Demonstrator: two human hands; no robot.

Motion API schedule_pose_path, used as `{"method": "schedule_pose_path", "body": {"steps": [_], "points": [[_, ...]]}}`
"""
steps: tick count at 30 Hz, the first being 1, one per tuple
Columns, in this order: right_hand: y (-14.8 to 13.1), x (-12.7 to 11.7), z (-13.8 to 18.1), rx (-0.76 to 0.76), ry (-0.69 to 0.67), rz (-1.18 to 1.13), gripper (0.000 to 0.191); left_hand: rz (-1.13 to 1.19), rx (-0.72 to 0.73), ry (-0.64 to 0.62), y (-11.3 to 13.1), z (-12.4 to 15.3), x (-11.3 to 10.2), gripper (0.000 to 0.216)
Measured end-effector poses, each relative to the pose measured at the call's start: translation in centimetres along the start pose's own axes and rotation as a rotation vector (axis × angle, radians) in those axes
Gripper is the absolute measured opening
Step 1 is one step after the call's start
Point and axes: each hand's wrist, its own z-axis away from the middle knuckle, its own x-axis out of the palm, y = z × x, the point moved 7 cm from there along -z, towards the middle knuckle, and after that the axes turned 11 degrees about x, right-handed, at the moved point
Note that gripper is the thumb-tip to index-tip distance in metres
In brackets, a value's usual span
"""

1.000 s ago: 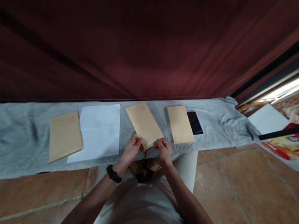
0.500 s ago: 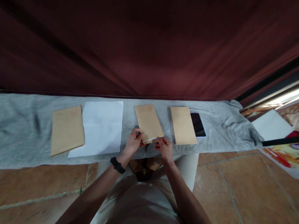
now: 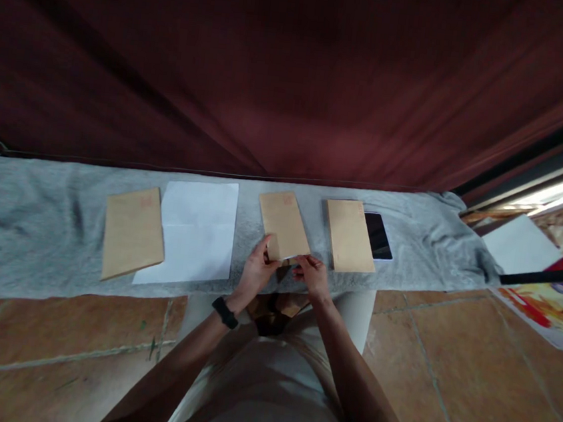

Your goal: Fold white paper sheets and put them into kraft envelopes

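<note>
Grey cloth (image 3: 429,243), left brown envelope (image 3: 134,234), white paper (image 3: 201,233), middle envelope (image 3: 284,223), right envelope (image 3: 350,236), dark-screened device (image 3: 380,237)

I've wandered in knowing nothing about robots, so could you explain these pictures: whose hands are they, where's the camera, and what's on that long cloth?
There's no machine at work here, just someone's bare left hand and right hand. One head-worn camera takes every picture, looking forward and down.

On the gray cloth, from left to right, a brown envelope overlaps a white sheet; then comes the middle envelope; then a third envelope partly covers a dark-screened device, perhaps a phone or tablet.

The left hand grips the middle envelope's near left corner. The right hand's fingers are at its near right corner, by a white edge; whether they pinch it, I can't tell.
</note>
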Motion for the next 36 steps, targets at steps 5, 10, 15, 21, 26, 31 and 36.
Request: {"method": "schedule_pose_path", "body": {"steps": [5,10,15,21,26,31,36], "points": [[-0.2,-0.3,0.3,0.019,-0.064,0.042,0.030,-0.074,0.020,0.023,-0.9,-0.3,-0.5,0.057],[-0.2,-0.8,1.0,-0.003,-0.106,0.077,0.030,-0.042,0.026,0.063,-0.3,-0.2,-1.0,0.055],[0.0,-1.0,1.4,-0.067,-0.105,0.130,0.031,-0.118,0.074,0.073,0.5,0.0,-1.3,0.050],[-0.1,-1.1,2.1,-0.188,-0.080,0.237,0.031,-0.347,0.203,0.015,1.2,0.6,-1.4,0.048],[-0.4,-1.6,2.8,-0.276,-0.031,0.318,0.029,-0.546,0.331,-0.087,1.9,1.5,-0.9,0.047],[-2.1,-2.2,4.1,-0.564,0.120,0.537,0.030,-0.720,0.501,-0.289,2.9,2.5,1.3,0.044],[-2.8,-1.1,5.0,-0.870,0.153,0.767,0.039,-0.642,0.580,-0.491,3.3,3.3,3.5,0.049]]}}
